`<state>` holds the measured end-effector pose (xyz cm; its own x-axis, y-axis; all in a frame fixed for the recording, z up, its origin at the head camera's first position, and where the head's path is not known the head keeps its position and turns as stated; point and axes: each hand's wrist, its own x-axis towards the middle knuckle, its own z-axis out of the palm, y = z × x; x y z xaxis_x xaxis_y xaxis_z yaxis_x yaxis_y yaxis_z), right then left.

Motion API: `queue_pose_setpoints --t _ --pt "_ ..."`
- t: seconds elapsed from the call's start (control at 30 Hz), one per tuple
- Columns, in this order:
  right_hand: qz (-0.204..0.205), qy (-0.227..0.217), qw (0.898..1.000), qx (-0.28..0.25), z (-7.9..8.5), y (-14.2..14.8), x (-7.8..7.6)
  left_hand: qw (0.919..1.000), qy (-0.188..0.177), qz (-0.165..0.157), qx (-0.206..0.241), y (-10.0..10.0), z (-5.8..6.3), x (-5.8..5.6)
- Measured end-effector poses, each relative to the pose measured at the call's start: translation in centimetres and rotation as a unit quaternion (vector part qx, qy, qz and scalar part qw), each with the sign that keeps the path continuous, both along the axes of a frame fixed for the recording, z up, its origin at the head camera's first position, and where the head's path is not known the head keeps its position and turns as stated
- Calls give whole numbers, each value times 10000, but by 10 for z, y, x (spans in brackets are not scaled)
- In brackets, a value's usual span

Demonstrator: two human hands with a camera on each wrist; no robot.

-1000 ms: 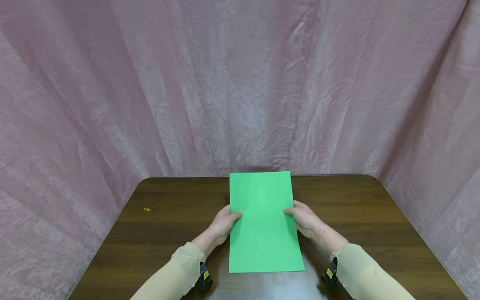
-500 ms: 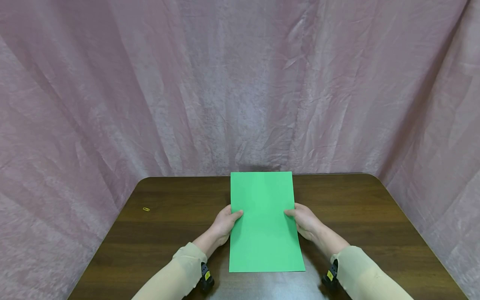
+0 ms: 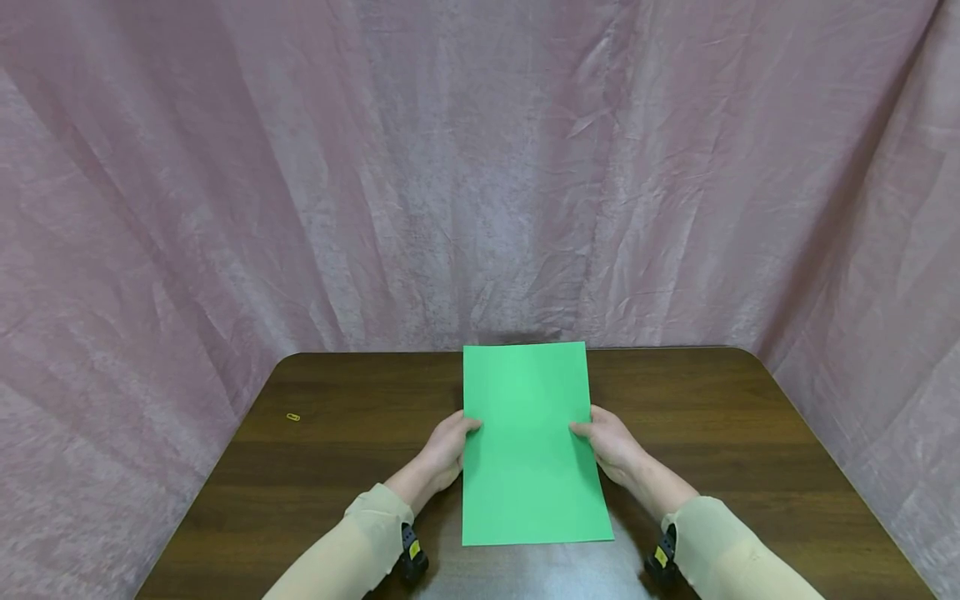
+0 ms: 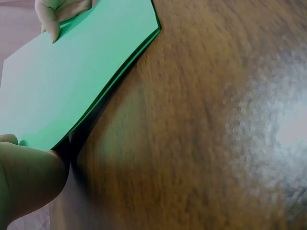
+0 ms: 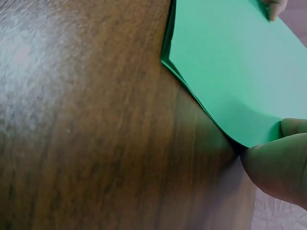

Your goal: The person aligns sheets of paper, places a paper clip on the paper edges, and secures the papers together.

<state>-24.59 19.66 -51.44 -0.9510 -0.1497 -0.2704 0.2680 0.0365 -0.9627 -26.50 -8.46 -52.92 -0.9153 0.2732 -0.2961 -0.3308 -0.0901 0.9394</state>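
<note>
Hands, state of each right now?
Left hand: holding the green paper by its left edge.
Right hand: holding the green paper by its right edge.

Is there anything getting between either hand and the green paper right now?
Nothing visible: the left hand and right hand hold the green paper directly, at opposite side edges. The yellow paper clip lies off to the left.

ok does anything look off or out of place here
Two small things: the green paper isn't quite flush, with layers apart around the near corners in the wrist views, and a yellow paper clip lies alone on the table, far left. No damage shows.
</note>
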Motion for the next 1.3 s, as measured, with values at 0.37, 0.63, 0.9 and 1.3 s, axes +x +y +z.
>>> queue_pose_setpoints --t 0.37,0.63,0.9,1.3 --pt "-93 95 9999 -43 -1 0 2 9995 -154 249 138 -7 2 1" --pt "-171 165 9997 -17 -2 2 3 9987 484 -99 -142 -31 8 -4" --pt "-175 189 9997 27 -3 3 3 9744 1589 146 -1583 -72 11 -5" --pt "-158 183 9997 86 -1 1 3 7322 3651 -268 -5743 -140 7 3"
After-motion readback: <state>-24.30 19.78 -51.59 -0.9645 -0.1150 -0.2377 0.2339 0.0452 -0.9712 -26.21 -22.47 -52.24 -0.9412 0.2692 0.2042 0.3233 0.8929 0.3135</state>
